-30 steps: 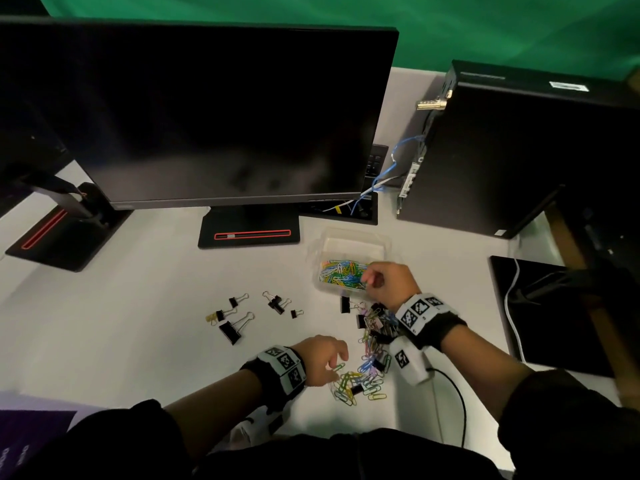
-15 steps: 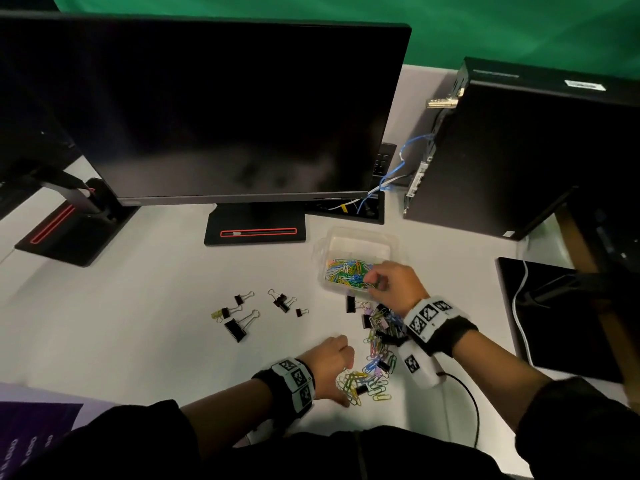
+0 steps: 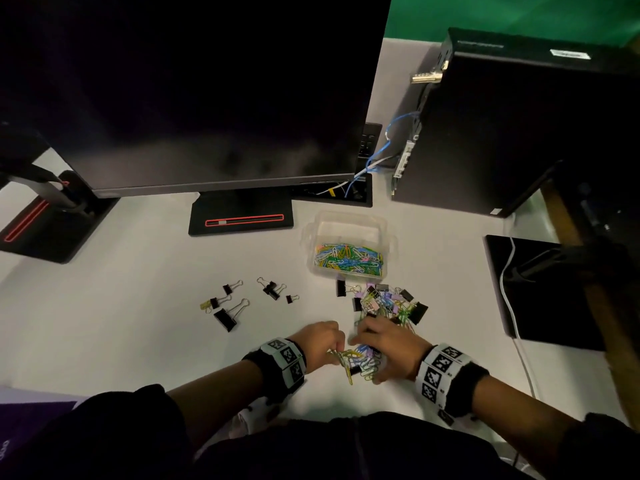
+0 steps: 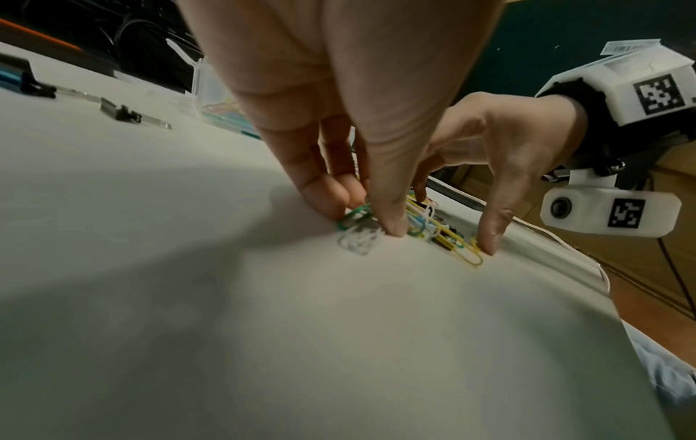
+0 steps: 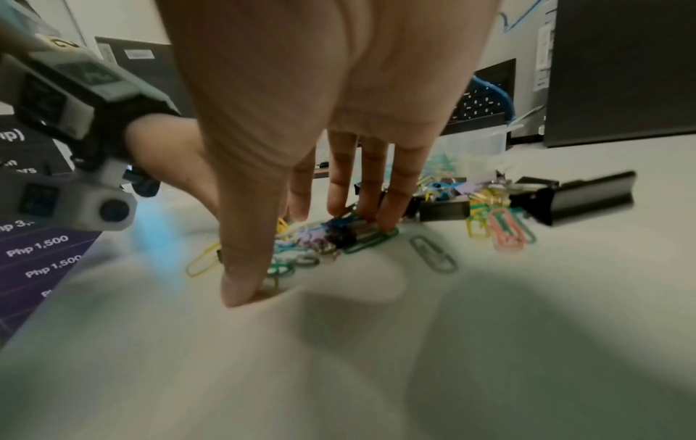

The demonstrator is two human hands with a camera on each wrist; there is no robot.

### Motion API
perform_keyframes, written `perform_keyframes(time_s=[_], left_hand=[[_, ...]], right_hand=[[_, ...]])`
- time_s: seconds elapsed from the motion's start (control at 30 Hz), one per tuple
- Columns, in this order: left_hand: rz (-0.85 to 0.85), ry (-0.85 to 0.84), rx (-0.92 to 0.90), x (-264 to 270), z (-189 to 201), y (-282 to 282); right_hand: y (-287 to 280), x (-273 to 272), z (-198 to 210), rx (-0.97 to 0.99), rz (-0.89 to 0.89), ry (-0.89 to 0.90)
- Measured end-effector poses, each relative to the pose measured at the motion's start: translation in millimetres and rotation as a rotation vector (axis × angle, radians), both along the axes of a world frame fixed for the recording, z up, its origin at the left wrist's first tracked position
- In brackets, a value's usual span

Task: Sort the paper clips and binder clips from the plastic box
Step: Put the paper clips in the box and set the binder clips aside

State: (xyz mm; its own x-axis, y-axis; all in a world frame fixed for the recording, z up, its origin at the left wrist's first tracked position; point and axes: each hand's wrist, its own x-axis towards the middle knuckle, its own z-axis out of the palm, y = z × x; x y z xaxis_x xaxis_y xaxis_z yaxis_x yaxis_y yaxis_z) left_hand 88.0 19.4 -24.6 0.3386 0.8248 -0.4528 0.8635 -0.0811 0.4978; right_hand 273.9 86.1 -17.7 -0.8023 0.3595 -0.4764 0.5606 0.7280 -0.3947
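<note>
On the white desk (image 3: 104, 323), at about nine o'clock from the hands, a small group of black binder clips (image 3: 227, 318) lies apart from everything else, some with their wire handles folded out. At twelve o'clock stands a dark monitor (image 3: 194, 91) on its black base (image 3: 240, 216). The left hand (image 3: 320, 342) is at six o'clock in the head view, fingers pointing down; in the left wrist view its thumb and fingertips (image 4: 324, 199) close in on a green paper clip (image 4: 354, 215) and a pale one beside it, pressing them against the desk in a pinch. Between the two hands lies a loose heap of coloured paper clips (image 3: 360, 363), with a yellow one (image 4: 467, 253) sticking out toward the desk's near edge. The right hand (image 3: 388, 344), just beside the left, is spread over this heap: its thumb tip is planted on the desk at the near side, and its straight fingers (image 5: 391, 190) press down on the clips at the far side. Whether it actually holds any clip I cannot tell. At one o'clock from the right hand is a mixed pile (image 3: 388, 303) of paper clips and larger black binder clips, still unsorted. Beyond that, at twelve o'clock from the pile, sits the clear plastic box (image 3: 388, 237), open, with a layer of coloured paper clips in its near half. At two o'clock stands a black computer case (image 3: 519, 133) with blue cables at its back.
</note>
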Motion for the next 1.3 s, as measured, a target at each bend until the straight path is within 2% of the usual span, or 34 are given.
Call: perform_keyframes(time_s=[0.2, 0.47, 0.77, 0.9, 1.07, 1.17, 1.3], left_hand=[[0.030, -0.006, -0.020, -1.3, -2.2, -0.3], [0.082, -0.001, -0.067, -7.0, -0.4, 2.5], [0.136, -0.007, -0.088, -23.1, 4.6, 7.9], [0.199, -0.039, -0.037, -30.9, 18.7, 21.3], [0.373, -0.113, 0.028, -39.7, 38.0, 59.7], [0.481, -0.145, 0.047, -40.1, 49.2, 88.8], [0.576, -0.112, 0.086, -40.8, 52.7, 123.4]], right_hand=[[0.1, 1.7, -5.2, -0.109, -0.161, 0.106], [9.3, -2.6, 2.2, -0.095, -0.256, 0.151], [31.3, -2.2, 18.2, -0.195, -0.547, 0.275], [54.7, -14.4, 32.7, -0.127, -0.632, 0.311], [94.5, -41.8, 46.5, -0.012, -0.770, 0.410], [104.2, -57.2, 43.2, 0.047, -0.753, 0.385], [101.6, -71.9, 29.1, 0.079, -0.554, 0.196]])
